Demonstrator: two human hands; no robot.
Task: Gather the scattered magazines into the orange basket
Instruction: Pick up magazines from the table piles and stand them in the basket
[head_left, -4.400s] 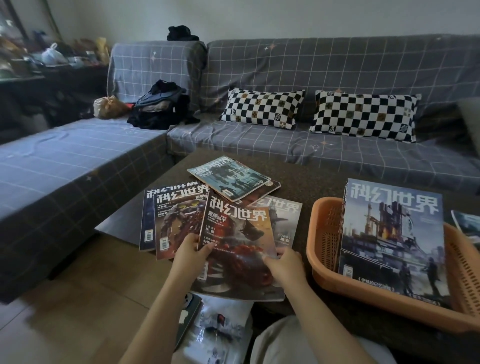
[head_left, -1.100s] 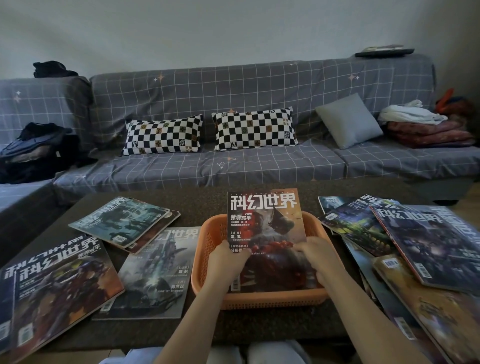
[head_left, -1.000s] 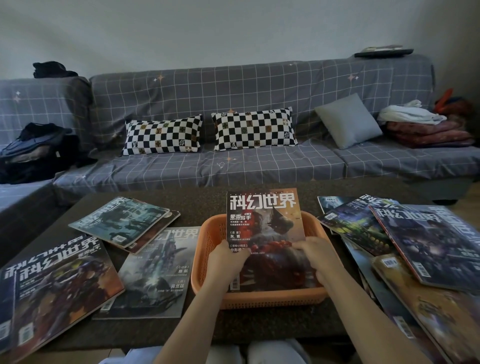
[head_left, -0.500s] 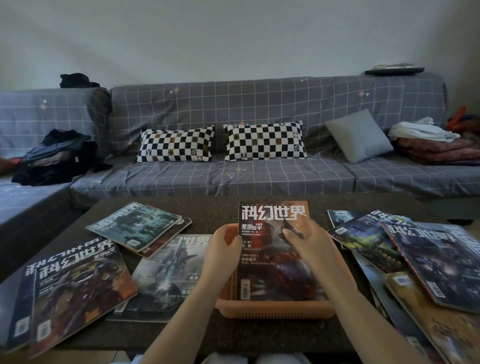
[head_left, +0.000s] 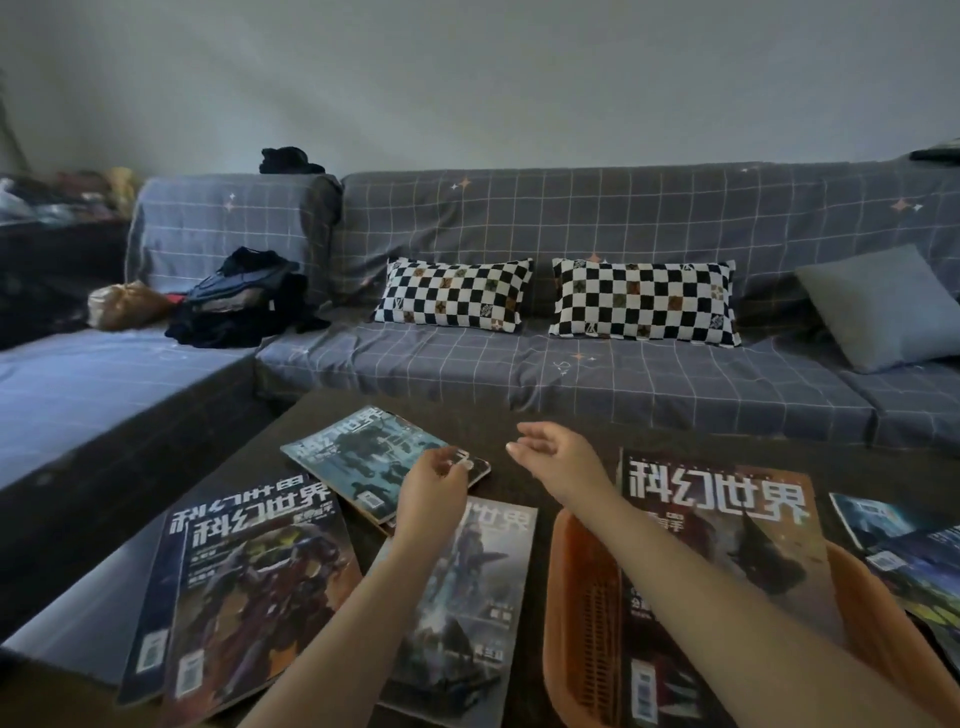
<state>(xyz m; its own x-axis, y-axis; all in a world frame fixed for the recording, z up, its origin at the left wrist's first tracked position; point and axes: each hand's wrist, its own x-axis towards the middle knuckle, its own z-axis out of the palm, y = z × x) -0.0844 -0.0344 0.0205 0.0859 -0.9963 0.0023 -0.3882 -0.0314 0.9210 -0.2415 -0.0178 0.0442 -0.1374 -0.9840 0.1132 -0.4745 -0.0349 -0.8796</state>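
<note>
Your left hand (head_left: 434, 480) touches the teal magazine (head_left: 371, 457) at far left of the counter (head_left: 524, 415), fingers loosely curled; grip unclear. Right hand (head_left: 558, 457) hovers relaxed, holding nothing, likely to help lift. Orange basket (head_left: 576, 623), near right, already holds one magazine (head_left: 727, 525) leaning.

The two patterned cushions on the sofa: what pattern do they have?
A black-and-white checkerboard on both cushions, with a few brownish squares; head view.

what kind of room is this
Most likely a home living room: a long grey grid-patterned covered sofa with black-and-white checkered cushions, and a dark low coffee table in front strewn with magazines.
</note>
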